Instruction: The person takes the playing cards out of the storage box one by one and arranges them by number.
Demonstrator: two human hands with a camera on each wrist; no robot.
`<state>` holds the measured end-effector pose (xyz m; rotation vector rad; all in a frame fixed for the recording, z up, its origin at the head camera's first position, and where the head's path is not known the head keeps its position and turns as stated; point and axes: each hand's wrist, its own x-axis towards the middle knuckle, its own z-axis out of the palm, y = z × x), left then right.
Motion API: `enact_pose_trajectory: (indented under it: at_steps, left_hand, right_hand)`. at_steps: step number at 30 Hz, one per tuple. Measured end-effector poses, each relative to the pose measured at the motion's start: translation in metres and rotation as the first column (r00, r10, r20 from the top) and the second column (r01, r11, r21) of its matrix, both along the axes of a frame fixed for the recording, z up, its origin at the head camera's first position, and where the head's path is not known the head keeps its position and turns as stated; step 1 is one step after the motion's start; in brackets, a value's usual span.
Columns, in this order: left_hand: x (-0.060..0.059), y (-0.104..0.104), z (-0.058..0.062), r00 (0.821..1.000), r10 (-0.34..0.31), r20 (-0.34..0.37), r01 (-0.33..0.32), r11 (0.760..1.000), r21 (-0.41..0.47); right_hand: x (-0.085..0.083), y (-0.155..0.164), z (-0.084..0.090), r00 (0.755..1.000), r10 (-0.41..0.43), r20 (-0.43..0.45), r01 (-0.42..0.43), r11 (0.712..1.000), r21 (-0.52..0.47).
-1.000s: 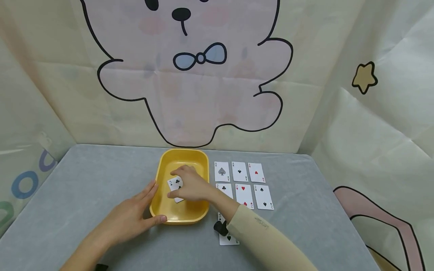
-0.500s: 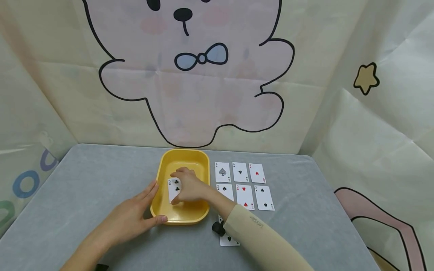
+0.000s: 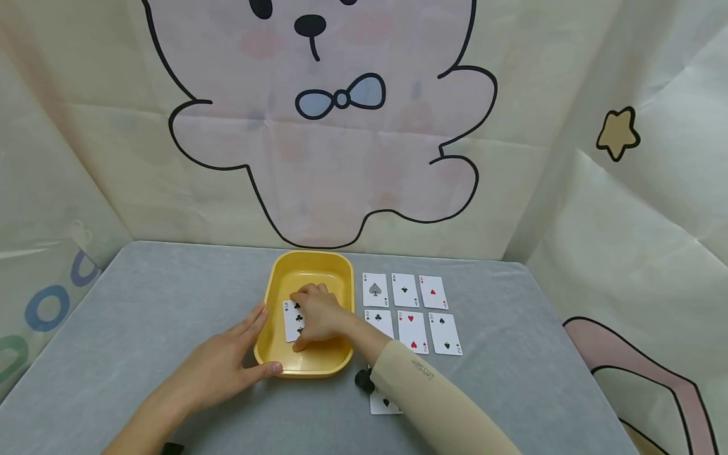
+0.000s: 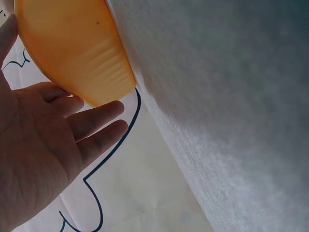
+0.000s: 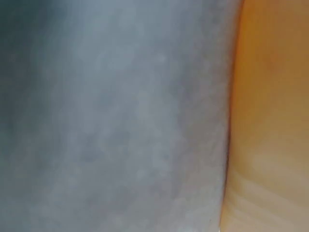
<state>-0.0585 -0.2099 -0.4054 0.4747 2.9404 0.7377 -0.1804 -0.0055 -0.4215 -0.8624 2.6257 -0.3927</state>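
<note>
In the head view a playing card with black clubs point(image 3: 292, 325) lies in a yellow tray point(image 3: 309, 366). My right hand point(image 3: 321, 316) reaches into the tray from the right and holds the card, thumb at its near end and a fingertip at its far end; the hand covers the card's right part. My left hand point(image 3: 233, 357) rests on the tray's near left corner, fingers straight along the left side and thumb on the near rim. In the left wrist view its fingers touch the tray's outer wall point(image 4: 77, 43). The right wrist view shows only tray wall point(image 5: 270, 116) and grey cloth.
Right of the tray, playing cards lie face up in rows: aces such as the ace of spades point(image 3: 375, 291) at the back, twos such as the two of hearts point(image 3: 412, 332) before them. Nearer, a spade card point(image 3: 383, 404) shows partly under the right sleeve point(image 3: 426, 392).
The card in the tray has turned from tilted to nearly straight under my right hand, whose fingers have drawn closer together around it. The left hand keeps its place on the tray.
</note>
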Motion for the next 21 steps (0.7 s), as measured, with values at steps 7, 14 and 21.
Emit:
enact_pose_trajectory:
  at_steps: [7, 14, 21]
  left_hand:
    - [0.0, -0.0003, -0.0001, 1.0, 0.0, 0.0, 0.0, 1.0, 0.001]
    - [0.0001, -0.0006, -0.0018, 1.0, 0.002, -0.005, -0.002, 1.0, -0.002]
    - [-0.0001, 0.0001, -0.0019, 1.0, 0.001, 0.005, -0.001, 1.0, -0.002]
  right_hand:
    - [-0.0029, -0.0014, 0.0002, 1.0, 0.004, 0.0, -0.004, 0.999, 0.046]
    - [-0.0035, -0.0011, 0.0018, 0.999, 0.029, -0.014, -0.028, 0.997, 0.068]
    - [-0.0038, -0.0002, 0.0019, 0.999, 0.03, -0.016, -0.029, 0.998, 0.064]
